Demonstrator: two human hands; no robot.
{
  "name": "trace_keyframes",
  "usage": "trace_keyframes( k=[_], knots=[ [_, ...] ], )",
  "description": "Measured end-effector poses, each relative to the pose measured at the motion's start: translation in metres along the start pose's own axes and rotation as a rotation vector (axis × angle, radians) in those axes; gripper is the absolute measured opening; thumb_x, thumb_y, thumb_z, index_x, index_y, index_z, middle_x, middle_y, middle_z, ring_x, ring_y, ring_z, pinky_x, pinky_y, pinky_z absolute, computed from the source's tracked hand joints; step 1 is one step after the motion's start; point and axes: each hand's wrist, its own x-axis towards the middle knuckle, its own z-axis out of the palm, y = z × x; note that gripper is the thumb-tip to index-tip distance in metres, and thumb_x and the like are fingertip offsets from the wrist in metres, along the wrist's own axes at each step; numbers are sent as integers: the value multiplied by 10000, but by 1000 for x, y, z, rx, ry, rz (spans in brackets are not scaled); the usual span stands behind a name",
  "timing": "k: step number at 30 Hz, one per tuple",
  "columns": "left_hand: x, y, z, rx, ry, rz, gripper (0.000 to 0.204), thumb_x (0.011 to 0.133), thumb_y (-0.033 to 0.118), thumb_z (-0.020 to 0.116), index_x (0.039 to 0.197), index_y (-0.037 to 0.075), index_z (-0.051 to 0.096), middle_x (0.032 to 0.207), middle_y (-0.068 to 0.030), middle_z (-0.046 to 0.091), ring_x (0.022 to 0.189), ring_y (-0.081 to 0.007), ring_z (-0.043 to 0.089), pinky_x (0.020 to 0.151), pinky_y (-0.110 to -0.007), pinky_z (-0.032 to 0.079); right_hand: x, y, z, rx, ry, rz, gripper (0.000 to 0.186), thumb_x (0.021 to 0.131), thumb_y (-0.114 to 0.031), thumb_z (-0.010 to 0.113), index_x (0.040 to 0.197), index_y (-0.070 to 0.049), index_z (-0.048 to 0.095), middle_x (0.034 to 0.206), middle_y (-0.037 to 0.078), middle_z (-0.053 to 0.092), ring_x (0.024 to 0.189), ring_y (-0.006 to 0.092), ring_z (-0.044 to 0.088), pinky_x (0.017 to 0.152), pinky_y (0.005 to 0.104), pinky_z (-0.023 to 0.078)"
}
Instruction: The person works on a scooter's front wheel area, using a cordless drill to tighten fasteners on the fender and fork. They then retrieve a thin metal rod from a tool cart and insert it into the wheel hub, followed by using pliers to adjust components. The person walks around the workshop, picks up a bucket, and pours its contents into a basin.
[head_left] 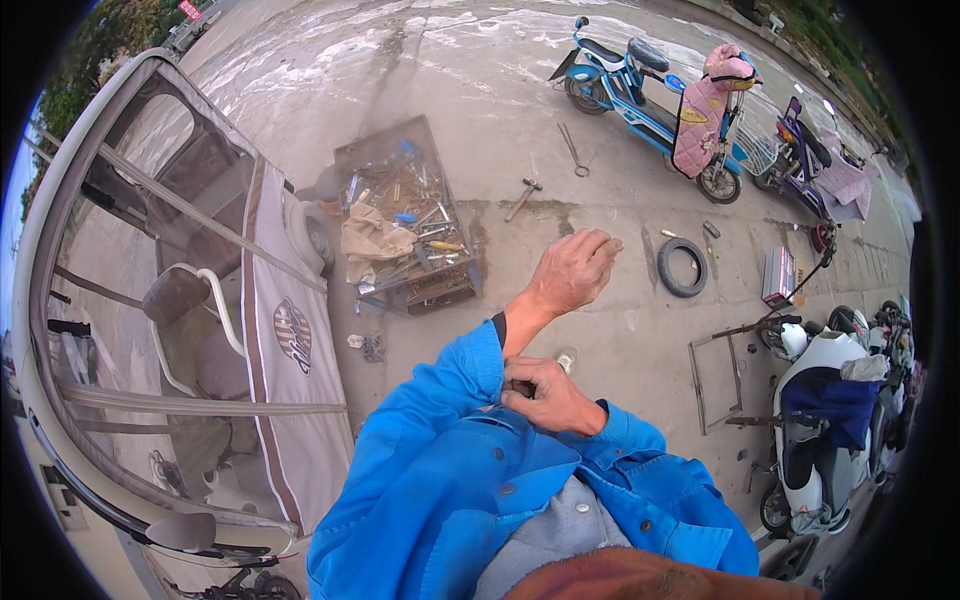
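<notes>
Left hand [572, 272], unclenched and bare, best kept still; blue cuff [486, 358], located at left wrist [522, 326], best handled by its edge; right hand [552, 396], curled beside it, whose grip cannot be told.

Right hand [560, 400]: fingers [538, 373] partly hidden, grip unclear. Bits [385, 190] in metal tray [368, 146] too small to ID. Covered vehicle [318, 375] cut off at left rim.

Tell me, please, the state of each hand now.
Left hand: loosely bent, palm hidden; whether empty cannot be told.
Right hand: curled at the left jacket cuff; whether gripping it cannot be told.
</notes>
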Motion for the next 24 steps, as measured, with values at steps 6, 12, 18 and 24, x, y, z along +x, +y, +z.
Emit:
trace_keyframes(
  k=[6, 12, 18, 24],
  knots=[
    [38, -61, 93, 26, -48, 131, 200, 980, 178, 664, 1175, 133, 666, 1057, -46, 680, 881, -191, 626, 700, -314, 504, 41, 64, -84, -122, -101, -108, 190, 870, -71, 676, 1028, 23, 726, 883, 170, 723, 820, 282, 699, 754, 445, 531],
    [168, -77, 57, -2017, 380, -874, 269, 1017, 314, 609, 1176, 101, 652, 1030, -46, 669, 863, -173, 589, 678, -310, 479, 102, 124, -206, 839, -400, 410, 252, 934, -122, 736, 1132, 34, 744, 987, 68, 730, 768, 180, 608, 687, 342, 473],
    [239, -97, 82, -2238, 138, -697, 368, 1025, 359, 610, 1245, 65, 626, 1073, -73, 617, 869, -194, 545, 660, -303, 445, 204, 175, -327, 651, -62, 174, 517, 1078, -307, 622, 1518, -67, 494, 1500, 115, 583, 1363, 262, 597, 1094, 406, 552],
    [307, -178, 122, -2205, 63, -747, 399, 1019, 381, 610, 1260, 63, 622, 1052, -77, 607, 870, -188, 533, 609, -305, 444, 305, 170, -434, 845, -277, 128, 515, 1007, -407, 566, 1399, -75, 586, 1348, 81, 639, 1177, 198, 634, 938, 337, 548]
  ],
)
